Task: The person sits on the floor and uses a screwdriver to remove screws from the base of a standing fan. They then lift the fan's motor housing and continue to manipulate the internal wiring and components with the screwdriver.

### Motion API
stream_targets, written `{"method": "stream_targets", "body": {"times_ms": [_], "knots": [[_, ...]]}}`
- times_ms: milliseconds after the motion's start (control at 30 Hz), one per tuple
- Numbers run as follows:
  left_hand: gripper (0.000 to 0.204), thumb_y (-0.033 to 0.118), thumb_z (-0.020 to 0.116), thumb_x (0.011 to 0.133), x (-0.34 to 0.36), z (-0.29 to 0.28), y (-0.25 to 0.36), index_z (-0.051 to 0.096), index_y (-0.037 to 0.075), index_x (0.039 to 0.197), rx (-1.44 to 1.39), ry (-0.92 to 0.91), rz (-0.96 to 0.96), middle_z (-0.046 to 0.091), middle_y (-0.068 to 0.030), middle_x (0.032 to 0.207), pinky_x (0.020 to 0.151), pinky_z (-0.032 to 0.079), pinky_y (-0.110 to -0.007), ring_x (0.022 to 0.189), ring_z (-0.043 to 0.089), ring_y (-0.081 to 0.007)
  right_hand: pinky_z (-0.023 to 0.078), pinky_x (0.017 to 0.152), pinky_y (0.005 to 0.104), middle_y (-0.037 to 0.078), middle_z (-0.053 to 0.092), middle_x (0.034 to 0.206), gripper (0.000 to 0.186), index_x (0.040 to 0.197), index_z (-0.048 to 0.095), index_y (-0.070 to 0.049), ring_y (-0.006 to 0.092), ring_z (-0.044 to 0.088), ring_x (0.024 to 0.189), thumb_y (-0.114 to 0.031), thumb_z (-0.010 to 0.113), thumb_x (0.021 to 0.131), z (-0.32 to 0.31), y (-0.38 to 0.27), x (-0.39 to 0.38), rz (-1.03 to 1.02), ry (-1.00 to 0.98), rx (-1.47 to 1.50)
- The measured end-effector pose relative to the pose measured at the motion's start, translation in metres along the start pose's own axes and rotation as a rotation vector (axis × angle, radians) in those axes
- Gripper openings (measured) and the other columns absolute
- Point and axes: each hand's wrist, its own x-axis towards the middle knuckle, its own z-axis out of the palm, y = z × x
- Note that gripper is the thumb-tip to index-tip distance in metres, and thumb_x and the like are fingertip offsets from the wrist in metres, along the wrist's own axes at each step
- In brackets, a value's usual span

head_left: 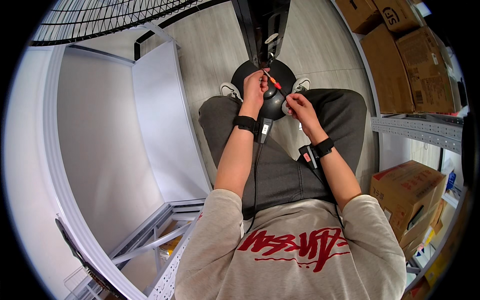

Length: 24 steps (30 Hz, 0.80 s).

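**Screwdriver at the fan base, both hands close in**

Nearest the lens is a grey shirt (295, 250) with a red print, filling the 6 o'clock edge; bare forearms run up from it over dark trousers (280, 170), each wrist carrying a black band with a small device. The person sits with knees apart, seemingly so that the black domed fan base (272, 100) stands on the floor between the white shoes (231, 90).

Left hand (256, 86), just above centre toward 12 o'clock, has its fingers curled tight around the top of a red-handled screwdriver (272, 82), which slants down toward 4 o'clock. Right hand (299, 106), just beside it at 1 o'clock, pinches its fingers near the shaft's lower end, apparently steadying the tip; the tip itself is hidden.

A black upright column (265, 30) rises from the base toward 12 o'clock. Cardboard boxes (410, 60) sit on metal shelving at 2 o'clock; a wire fan grille (100, 20) arcs across 11 o'clock.
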Motion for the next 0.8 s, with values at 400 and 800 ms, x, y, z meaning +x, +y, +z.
{"method": "stream_targets", "body": {"times_ms": [400, 800], "knots": [[0.021, 0.011, 0.054, 0.092, -0.004, 0.001, 0.002, 0.063, -0.004, 0.105, 0.040, -0.004, 0.029, 0.050, 0.0021, 0.071, 0.048, 0.031, -0.020, 0.058, 0.042, -0.0058, 0.036, 0.052, 0.0190, -0.003, 0.060, 0.079, 0.027, 0.103, 0.063, -0.007, 0.0035, 0.050, 0.060, -0.032, 0.059, 0.095, 0.005, -0.007, 0.006, -0.033, -0.008, 0.001], [0.025, 0.016, 0.050, 0.098, -0.004, 0.004, 0.002, 0.062, -0.004, 0.107, 0.118, -0.039, 0.004, 0.048, 0.0025, 0.072, 0.048, 0.032, -0.020, 0.059, 0.041, -0.0055, 0.035, 0.050, 0.0178, -0.004, 0.061, 0.077, 0.024, 0.101, 0.064, -0.008, 0.0025, 0.050, 0.058, -0.030, 0.060, 0.095, 0.009, -0.012, 0.006, -0.018, -0.006, 0.010]]}}
